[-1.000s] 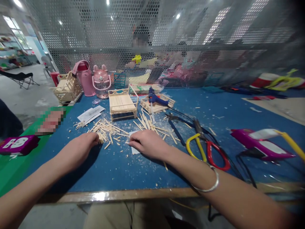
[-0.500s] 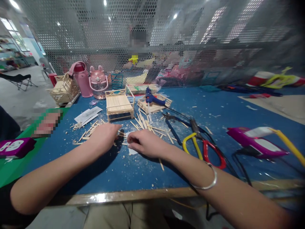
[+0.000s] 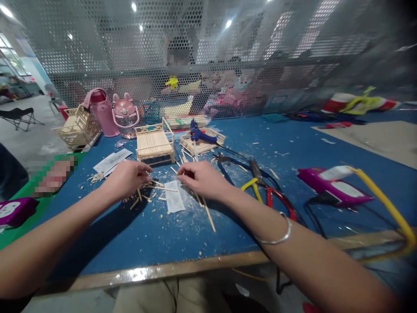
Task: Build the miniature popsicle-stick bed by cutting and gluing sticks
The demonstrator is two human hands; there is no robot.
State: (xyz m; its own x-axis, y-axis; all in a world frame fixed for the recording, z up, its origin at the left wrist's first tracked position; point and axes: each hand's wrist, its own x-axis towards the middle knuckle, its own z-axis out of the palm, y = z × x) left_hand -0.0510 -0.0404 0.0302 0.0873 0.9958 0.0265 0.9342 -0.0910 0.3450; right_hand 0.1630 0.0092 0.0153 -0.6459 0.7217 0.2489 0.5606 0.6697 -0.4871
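Observation:
My left hand (image 3: 127, 177) and my right hand (image 3: 201, 178) hover close together over the blue table (image 3: 163, 234), both with fingers pinched. A thin wooden stick (image 3: 164, 189) runs between the two hands, and each seems to pinch one end. Just below lies a white paper strip (image 3: 173, 201). Loose wooden sticks (image 3: 140, 195) are scattered under and around my left hand. A silver bangle (image 3: 276, 237) circles my right wrist.
Behind the hands stand a small stick-built bed (image 3: 153, 144), a stick tray with a blue glue gun (image 3: 199, 134), a stick basket (image 3: 77, 127) and two pink bottles (image 3: 112, 112). Red and yellow-handled cutters (image 3: 265, 195) and a purple tool (image 3: 332, 188) lie right. A perforated screen backs the table.
My left hand has moved right from the stick pile towards my right hand. Both hands have lifted off the paper strip and now meet at a stick. The view has shifted.

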